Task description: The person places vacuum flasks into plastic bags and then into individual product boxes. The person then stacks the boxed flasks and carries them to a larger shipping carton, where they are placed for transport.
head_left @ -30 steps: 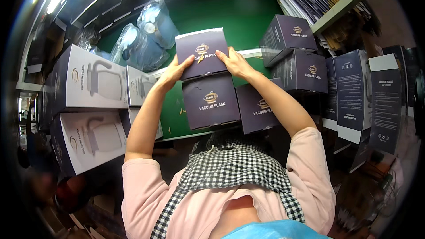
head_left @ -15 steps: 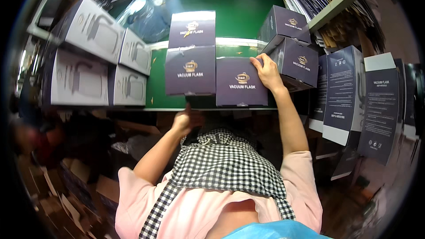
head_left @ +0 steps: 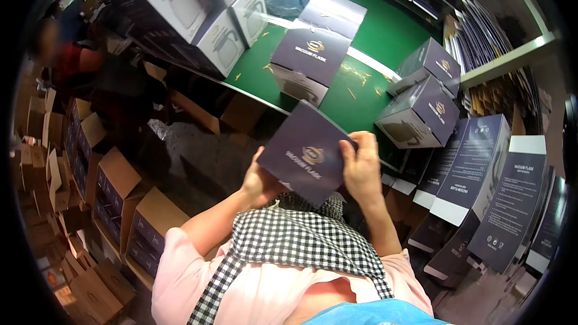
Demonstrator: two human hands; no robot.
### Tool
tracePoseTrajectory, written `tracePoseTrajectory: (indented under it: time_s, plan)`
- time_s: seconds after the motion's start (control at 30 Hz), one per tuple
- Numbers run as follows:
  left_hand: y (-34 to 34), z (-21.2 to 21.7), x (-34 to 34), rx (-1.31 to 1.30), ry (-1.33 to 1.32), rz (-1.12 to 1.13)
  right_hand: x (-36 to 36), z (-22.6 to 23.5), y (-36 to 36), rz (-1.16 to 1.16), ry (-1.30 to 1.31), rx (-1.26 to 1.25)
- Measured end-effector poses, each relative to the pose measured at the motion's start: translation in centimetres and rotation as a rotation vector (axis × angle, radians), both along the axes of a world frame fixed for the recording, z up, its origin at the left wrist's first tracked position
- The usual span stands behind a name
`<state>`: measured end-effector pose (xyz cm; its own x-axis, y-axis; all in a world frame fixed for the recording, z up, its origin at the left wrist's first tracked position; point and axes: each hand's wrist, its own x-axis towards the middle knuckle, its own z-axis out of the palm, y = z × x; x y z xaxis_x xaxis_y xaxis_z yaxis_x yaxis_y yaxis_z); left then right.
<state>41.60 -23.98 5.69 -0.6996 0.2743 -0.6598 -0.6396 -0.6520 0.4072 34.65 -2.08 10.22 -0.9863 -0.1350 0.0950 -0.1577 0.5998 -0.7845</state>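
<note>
The green counter (head_left: 361,99) runs across the upper middle of the frame, with white boxes (head_left: 198,18) stacked at its upper left and dark purple boxes (head_left: 421,102) at its right. Another purple box (head_left: 310,60) sits on the counter at top centre. Brown cartons (head_left: 114,186) fill the lower left. At the centre of the frame I hold a dark purple box (head_left: 304,153), tilted. My left hand (head_left: 259,180) grips its lower left edge, and my right hand (head_left: 361,165) is closed around its right edge, fingers (head_left: 349,144) curled over the front.
</note>
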Motion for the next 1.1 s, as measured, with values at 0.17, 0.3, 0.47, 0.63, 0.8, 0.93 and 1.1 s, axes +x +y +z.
tracePoseTrajectory:
  time_s: [0.17,0.3,0.47,0.63,0.8,0.93,1.1]
  plan:
    - [-5.1,-1.8,-1.2,0.036,0.017,0.252,-5.1,-3.2,-7.3,0.185,0.234,0.014]
    - [-4.0,-9.2,-7.3,0.193,-0.113,0.359,-11.2,-3.7,-7.2,0.21,0.541,0.455]
    - [-2.5,-14.2,-8.4,0.102,-0.091,0.382,-33.9,-1.9,-4.6,0.104,0.589,0.286]
    - [-1.8,-16.7,-8.6,0.317,-0.204,0.419,-59.3,-8.0,-1.3,0.368,-0.012,0.826]
    - [-1.3,-15.7,-9.1,0.148,-0.257,0.348,-55.3,-10.2,-5.6,0.326,0.046,0.843]
    - [-1.4,-14.3,-7.2,0.482,-0.152,0.396,-46.9,-8.1,-9.0,0.317,0.242,0.649]
    - [-2.4,-15.7,0.7,0.245,-0.044,0.738,-34.6,-6.5,-11.6,0.424,0.395,0.313]
